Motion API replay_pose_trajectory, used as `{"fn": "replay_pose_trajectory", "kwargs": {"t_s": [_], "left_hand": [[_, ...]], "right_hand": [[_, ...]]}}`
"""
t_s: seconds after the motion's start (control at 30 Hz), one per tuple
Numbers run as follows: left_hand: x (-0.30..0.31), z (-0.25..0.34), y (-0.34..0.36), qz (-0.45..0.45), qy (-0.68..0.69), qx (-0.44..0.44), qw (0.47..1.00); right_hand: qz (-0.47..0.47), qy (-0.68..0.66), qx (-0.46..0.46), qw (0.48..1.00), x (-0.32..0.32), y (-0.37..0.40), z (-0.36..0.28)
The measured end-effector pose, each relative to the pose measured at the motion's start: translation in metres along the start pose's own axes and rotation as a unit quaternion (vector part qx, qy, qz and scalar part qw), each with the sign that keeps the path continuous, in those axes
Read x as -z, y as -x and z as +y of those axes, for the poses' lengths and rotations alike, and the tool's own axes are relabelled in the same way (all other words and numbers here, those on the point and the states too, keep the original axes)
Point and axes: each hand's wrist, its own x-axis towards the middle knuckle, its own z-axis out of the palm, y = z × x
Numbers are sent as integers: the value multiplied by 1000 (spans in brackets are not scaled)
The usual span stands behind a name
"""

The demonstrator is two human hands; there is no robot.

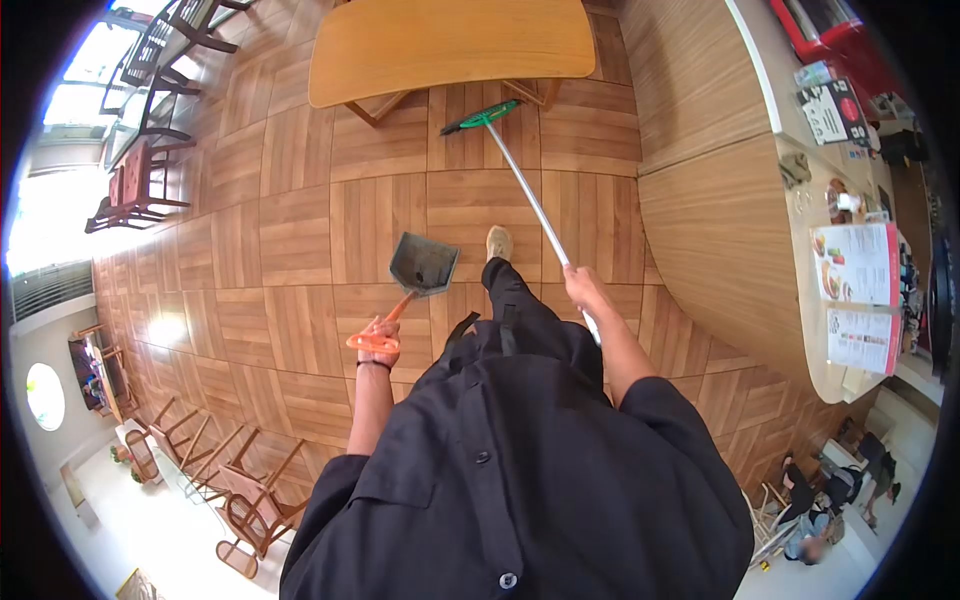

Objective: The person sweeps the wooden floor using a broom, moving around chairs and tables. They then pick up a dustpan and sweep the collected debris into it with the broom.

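Two hands, two tools. My left hand (378, 340) is clenched around the orange grip of the dustpan (422, 265), which hangs in front of me above the parquet floor (300, 220). My right hand (580, 285) is wrapped around the metal pole of the broom (530, 200). Its green head (487, 117) sits well ahead on the floor, just beside a leg of the wooden table (450, 40).

I judge the sweeping to be underway but not finished. The pan looks empty, I see no gathered pile, and the pan is not yet set down to take anything.

Counted: one broom, one dustpan, one table, one shoe (498, 243) of mine showing, and two menus (858, 262) on the curved counter (720, 220). The chairs (255, 500) stand in groups along the left edge, too warped to count.
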Motion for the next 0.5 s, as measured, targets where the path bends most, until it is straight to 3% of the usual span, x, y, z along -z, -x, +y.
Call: {"fn": "replay_pose_trajectory", "kwargs": {"t_s": [0.1, 0.23, 0.37, 0.43, 0.5], "left_hand": [[-70, -38, 18, 49, -39, -19, 998], [-136, -64, 31, 71, -95, -13, 993], [-167, -53, 27, 62, -119, -52, 990], [-178, -45, 19, 61, -110, -39, 991], [-188, -25, 5, 62, -117, -26, 991]], "right_hand": [[-10, 38, 49, 998, 4, -55, -72], [-14, 47, 26, 998, -6, -129, -137], [10, 28, -14, 999, -33, -146, -137], [6, 59, -13, 998, -47, -146, -107], [-38, 64, -77, 994, -45, -114, -93]]}}
